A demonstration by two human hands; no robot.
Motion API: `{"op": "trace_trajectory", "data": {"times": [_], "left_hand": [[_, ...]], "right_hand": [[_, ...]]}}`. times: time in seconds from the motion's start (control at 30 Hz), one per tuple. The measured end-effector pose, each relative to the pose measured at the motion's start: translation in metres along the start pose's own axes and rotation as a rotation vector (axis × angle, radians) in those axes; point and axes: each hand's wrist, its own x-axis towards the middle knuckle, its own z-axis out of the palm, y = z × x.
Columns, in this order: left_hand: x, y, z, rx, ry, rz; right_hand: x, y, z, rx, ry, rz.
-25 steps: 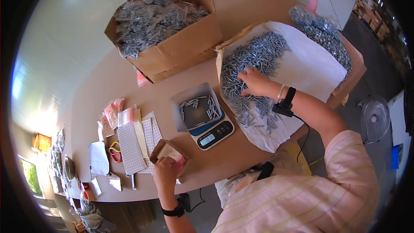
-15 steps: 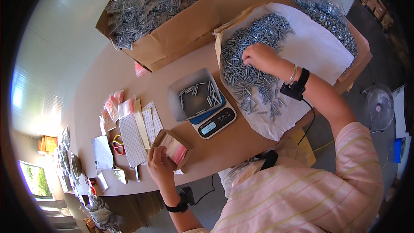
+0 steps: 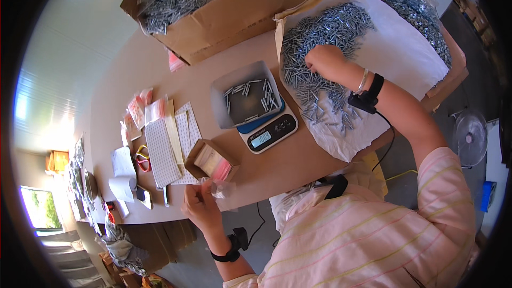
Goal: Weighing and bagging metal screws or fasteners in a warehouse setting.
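Observation:
My left hand [image 3: 202, 207] pinches a small clear plastic bag [image 3: 223, 190] at the table's near edge. Just beyond it stands a small cardboard box [image 3: 231, 158] with pink-edged plastic bags [image 3: 220, 168] inside. Over the heap of metal screws [image 3: 314, 31], my right hand [image 3: 326, 63] has its fingers curled closed; what they hold, if anything, is hidden. The heap lies on a white sheet [image 3: 394, 48]. Between my hands, a grey plastic bin [image 3: 220, 108] with several loose screws [image 3: 269, 96] along its sides rests on a digital scale [image 3: 273, 132].
A large carton [image 3: 229, 26] full of bagged hardware stands at the back. Behind the white sheet lies a clear bag of metal parts [image 3: 413, 13]. To the left are label sheets [image 3: 161, 154], yellow-and-red scissors [image 3: 143, 158], papers [image 3: 122, 162] and pink-marked packets [image 3: 136, 112].
My left hand has come away from the small box toward the table edge, now with a clear bag in it. My right hand stays at the screw heap, fingers still curled.

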Motion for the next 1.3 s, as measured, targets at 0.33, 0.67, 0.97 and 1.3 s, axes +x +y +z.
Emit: {"op": "trace_trajectory", "data": {"times": [0.33,0.67,0.97,1.3], "left_hand": [[-0.026,0.029,0.021,-0.183,-0.266,0.075],[-0.056,0.029,0.063,-0.734,-0.306,-0.385],[-0.060,0.024,0.069,-0.491,-0.378,-0.287],[-0.060,0.031,0.093,-0.486,-0.249,-0.057]], "right_hand": [[0.016,-0.066,-0.061,0.442,0.332,-0.246],[0.020,-0.120,-0.050,0.855,0.149,-0.340],[0.002,-0.042,-0.056,0.380,0.495,-0.130],[-0.001,-0.058,-0.026,0.938,-0.098,0.255]]}}
